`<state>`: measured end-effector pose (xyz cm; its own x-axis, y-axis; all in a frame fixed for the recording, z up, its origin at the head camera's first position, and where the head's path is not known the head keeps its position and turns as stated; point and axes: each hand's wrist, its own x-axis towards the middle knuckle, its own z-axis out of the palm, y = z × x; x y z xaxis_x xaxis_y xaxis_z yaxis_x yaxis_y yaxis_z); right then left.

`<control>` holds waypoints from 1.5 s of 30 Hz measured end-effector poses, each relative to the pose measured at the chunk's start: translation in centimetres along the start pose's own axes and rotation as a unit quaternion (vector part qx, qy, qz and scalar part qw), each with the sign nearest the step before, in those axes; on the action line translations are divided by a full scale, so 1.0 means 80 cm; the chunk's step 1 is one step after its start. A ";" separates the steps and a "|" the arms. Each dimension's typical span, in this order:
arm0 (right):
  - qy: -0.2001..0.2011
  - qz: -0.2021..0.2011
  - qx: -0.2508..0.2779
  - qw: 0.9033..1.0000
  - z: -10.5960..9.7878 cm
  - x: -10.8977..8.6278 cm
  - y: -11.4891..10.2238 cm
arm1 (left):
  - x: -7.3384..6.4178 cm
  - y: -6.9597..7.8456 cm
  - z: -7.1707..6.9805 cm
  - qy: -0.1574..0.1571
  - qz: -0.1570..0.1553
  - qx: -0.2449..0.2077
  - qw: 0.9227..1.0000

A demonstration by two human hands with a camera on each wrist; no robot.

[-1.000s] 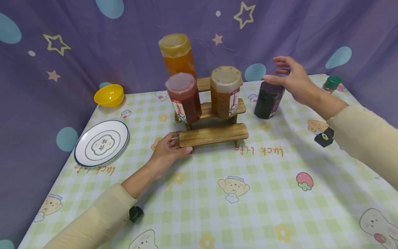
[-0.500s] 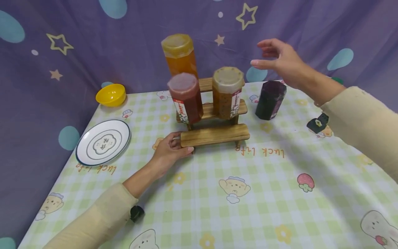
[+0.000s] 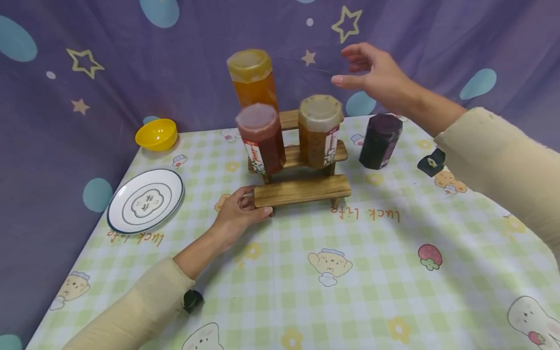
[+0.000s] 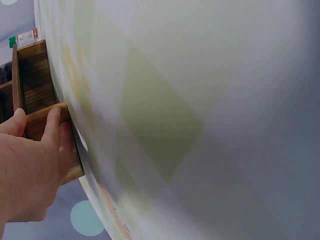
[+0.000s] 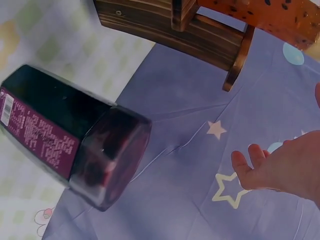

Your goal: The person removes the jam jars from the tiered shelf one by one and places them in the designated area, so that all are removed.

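My left hand (image 3: 234, 216) grips the left end of the lowest step of a stepped wooden rack (image 3: 302, 190); in the left wrist view, thumb and fingers pinch the rack's end (image 4: 35, 120). On the middle step stand a red jar (image 3: 262, 141) and a brown jar with dark seeds (image 3: 319, 141). Behind them, an orange-yellow jar (image 3: 255, 90) is on the top step. My right hand (image 3: 376, 73) hovers in the air behind and right of the rack, fingers loosely bent, holding nothing. Below it, a dark purple jar (image 3: 379, 143) stands upright on the table, untouched.
A yellow bowl (image 3: 156, 135) sits at the back left, with a white plate (image 3: 117, 209) in front of it. A small green-capped item (image 4: 12, 42) shows beyond the rack in the left wrist view. A purple curtain (image 3: 183, 63) hangs behind the table.
My right hand has risen off the dark purple jar's top and moved left toward the rack. The left hand keeps its hold, and the jars stay in place.
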<state>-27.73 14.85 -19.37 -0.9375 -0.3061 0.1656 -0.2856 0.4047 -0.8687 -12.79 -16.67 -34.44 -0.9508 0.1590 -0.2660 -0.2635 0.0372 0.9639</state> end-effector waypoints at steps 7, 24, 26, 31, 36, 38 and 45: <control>-0.013 -0.009 -0.004 1.000 0.008 0.002 -0.012 | -0.001 0.002 0.000 0.000 -0.001 -0.003 1.000; -0.077 -0.035 -0.033 0.996 0.032 0.029 -0.060 | -0.001 0.002 -0.001 0.006 -0.008 -0.009 1.000; -0.089 -0.041 -0.045 0.994 0.037 0.032 -0.069 | -0.001 0.002 -0.001 0.006 -0.007 -0.008 1.000; -0.120 -0.051 -0.072 0.989 0.056 0.039 -0.089 | -0.002 0.003 -0.001 0.004 -0.002 -0.007 1.000; -0.140 -0.056 -0.086 0.985 0.073 0.046 -0.103 | -0.004 0.003 -0.001 0.003 0.001 -0.008 1.000; -0.150 -0.055 -0.087 0.983 0.079 0.049 -0.107 | -0.005 0.002 0.000 0.004 0.001 -0.010 1.000; -0.179 -0.045 -0.097 0.978 0.091 0.054 -0.118 | -0.006 0.002 0.000 0.002 0.005 -0.012 1.000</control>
<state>-27.65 3.42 -13.85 -0.7870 -0.6161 0.0332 -0.4287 0.5073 -0.7476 -12.39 -16.72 -34.14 -0.9539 0.1549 -0.2572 -0.2586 0.0111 0.9659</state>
